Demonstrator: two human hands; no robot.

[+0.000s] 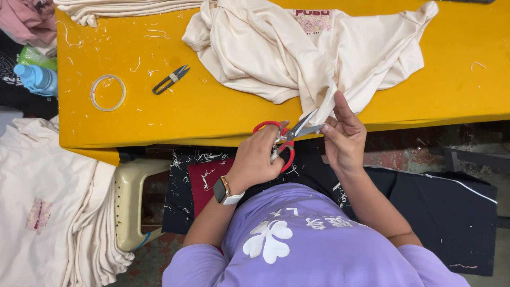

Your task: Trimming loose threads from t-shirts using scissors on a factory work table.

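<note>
My left hand [259, 158], with a watch on the wrist, grips red-handled scissors [289, 139] just below the front edge of the yellow table [212, 114]. The blades are open around a narrow hanging strip [326, 105] of a cream garment [276, 48] that lies crumpled on the table. My right hand [345, 139] pinches the strip's lower end, right beside the blade tips, and holds it taut.
Small black thread snips [171, 79] and a clear ring [108, 93] lie on the table's left side among thread scraps. A blue bottle [36, 78] sits at the left edge. A stack of cream garments [48, 212] rests beside a beige stool [130, 202]. Black fabric [451, 207] lies below.
</note>
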